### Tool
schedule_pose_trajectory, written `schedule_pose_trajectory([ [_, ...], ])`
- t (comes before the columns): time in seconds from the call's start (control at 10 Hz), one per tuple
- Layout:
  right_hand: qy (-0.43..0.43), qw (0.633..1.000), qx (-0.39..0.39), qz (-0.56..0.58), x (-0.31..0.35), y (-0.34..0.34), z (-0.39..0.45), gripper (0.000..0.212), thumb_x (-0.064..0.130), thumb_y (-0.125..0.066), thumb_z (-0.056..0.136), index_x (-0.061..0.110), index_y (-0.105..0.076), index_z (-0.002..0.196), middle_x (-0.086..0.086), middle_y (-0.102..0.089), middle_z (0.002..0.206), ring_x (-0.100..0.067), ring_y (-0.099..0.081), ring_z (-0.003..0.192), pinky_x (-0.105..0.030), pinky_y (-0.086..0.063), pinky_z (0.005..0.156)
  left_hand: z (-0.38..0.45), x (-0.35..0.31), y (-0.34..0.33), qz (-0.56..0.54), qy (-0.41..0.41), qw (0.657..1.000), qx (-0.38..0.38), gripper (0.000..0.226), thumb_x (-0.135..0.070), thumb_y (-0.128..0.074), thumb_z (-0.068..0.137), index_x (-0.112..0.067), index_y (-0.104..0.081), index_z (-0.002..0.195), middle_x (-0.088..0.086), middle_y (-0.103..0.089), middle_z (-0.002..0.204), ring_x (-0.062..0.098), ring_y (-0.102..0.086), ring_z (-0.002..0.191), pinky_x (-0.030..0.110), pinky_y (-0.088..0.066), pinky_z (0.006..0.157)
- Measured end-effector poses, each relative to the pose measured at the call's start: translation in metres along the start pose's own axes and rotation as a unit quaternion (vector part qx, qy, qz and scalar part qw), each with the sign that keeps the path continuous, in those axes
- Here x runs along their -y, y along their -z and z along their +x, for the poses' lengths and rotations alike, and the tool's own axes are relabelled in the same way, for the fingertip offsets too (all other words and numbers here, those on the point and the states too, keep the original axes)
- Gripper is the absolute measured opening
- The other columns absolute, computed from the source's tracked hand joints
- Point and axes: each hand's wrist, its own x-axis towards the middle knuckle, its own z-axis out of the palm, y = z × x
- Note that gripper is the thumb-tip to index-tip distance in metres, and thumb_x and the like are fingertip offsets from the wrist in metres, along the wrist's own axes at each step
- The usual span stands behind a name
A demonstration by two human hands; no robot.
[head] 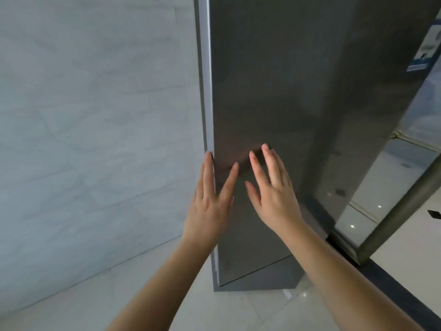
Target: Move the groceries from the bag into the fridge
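Steel fridge (pixel 262 91) (hands spread), marble wall (pixel 95 115)

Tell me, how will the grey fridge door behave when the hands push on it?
The fridge door looks rigid, so it should probably swing, not flex. Its glossy face may feel slippery under the right hand. The left hand at its edge likely grips better.

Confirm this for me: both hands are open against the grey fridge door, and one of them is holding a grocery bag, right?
Not quite. In the head view the left hand and right hand are open at the fridge door, but neither holds anything; no bag is visible.
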Motion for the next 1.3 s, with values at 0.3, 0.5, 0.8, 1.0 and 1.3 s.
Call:
schedule_pose_trajectory([
  [0.3,0.041,0.996,-0.066,-0.049,-0.028,-0.028,0.019,0.067,0.046,-0.052,0.096,0.021,-0.024,0.151,-0.013,-0.019,0.156,-0.032,-0.026,0.142,-0.058,-0.029,0.111,0.021,0.006,-0.012,0.197,-0.032,0.979,-0.050,0.074,-0.035,-0.058,0.097,-0.016,-0.017,0.156,0.005,-0.006,0.165,0.022,-0.007,0.151,0.039,-0.011,0.123],
  [0.5,0.053,0.996,-0.060,-0.035,-0.035,-0.047,0.034,0.067,0.039,-0.057,0.095,0.019,-0.026,0.151,-0.012,-0.017,0.157,-0.030,-0.023,0.144,-0.055,-0.025,0.114,0.039,0.014,-0.025,0.210,-0.002,0.977,-0.034,0.077,-0.030,-0.060,0.095,-0.014,-0.015,0.156,0.008,-0.006,0.164,0.024,-0.008,0.151,0.042,-0.013,0.122],
  [0.8,-0.012,0.998,0.030,-0.046,-0.045,-0.071,0.058,0.072,0.031,-0.056,0.092,0.018,-0.021,0.153,-0.009,-0.007,0.162,-0.028,-0.010,0.148,-0.051,-0.024,0.115,0.075,0.045,-0.065,0.153,-0.005,0.988,-0.006,0.072,-0.032,-0.055,0.093,-0.013,-0.022,0.155,0.006,-0.015,0.163,0.024,-0.014,0.150,0.043,-0.019,0.121],
  [1.0,-0.033,0.991,0.090,-0.092,-0.048,-0.081,0.072,0.082,0.031,-0.061,0.087,0.023,-0.015,0.154,-0.008,0.000,0.163,-0.028,-0.002,0.149,-0.051,-0.022,0.116,0.087,0.067,-0.091,0.161,-0.021,0.985,0.054,0.079,-0.037,-0.054,0.093,-0.015,-0.012,0.157,0.006,-0.006,0.165,0.024,-0.008,0.151,0.044,-0.016,0.121],
  [1.3,-0.032,0.992,0.100,-0.064,-0.040,-0.064,0.072,0.079,0.033,-0.061,0.087,0.018,-0.020,0.153,-0.010,-0.007,0.162,-0.031,-0.013,0.148,-0.049,-0.026,0.114,0.088,0.060,-0.076,0.131,-0.029,0.988,0.082,0.082,-0.043,-0.060,0.089,-0.019,-0.019,0.156,0.009,-0.007,0.165,0.028,-0.010,0.151,0.048,-0.020,0.120],
])
